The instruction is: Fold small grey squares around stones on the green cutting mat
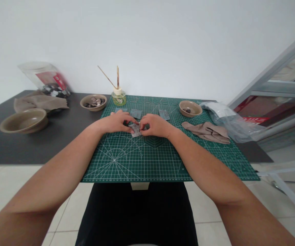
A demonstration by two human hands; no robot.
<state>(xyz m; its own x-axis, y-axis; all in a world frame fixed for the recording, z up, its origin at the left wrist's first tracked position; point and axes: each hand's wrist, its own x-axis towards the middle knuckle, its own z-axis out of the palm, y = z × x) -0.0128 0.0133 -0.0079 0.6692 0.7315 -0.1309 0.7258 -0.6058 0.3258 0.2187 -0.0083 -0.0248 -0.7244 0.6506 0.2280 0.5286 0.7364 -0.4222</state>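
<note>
A small, flat, greyish patterned piece [136, 131] lies on the green cutting mat [127, 167], between my two hands. My left hand [118, 122] holds its left side, with thumb and index finger on the piece. At its right edge my right hand [156, 125] is pinched closed; whatever is between those fingertips is too small to make out. Just beyond the hands, a grey-blue flat square [136, 113] rests on the mat, and a similar square [164, 114] lies to the right. Another bluish one [121, 110] is partly hidden behind my left hand.
A bowl of dark and pale pieces [93, 102] and a reed diffuser [118, 97] stand back left. A large bowl [24, 121], brown cloth [41, 102] and clear bag [51, 80] are farther left. Rightward are a small bowl [190, 108], folded cloth [207, 132] and plastic bag [228, 119].
</note>
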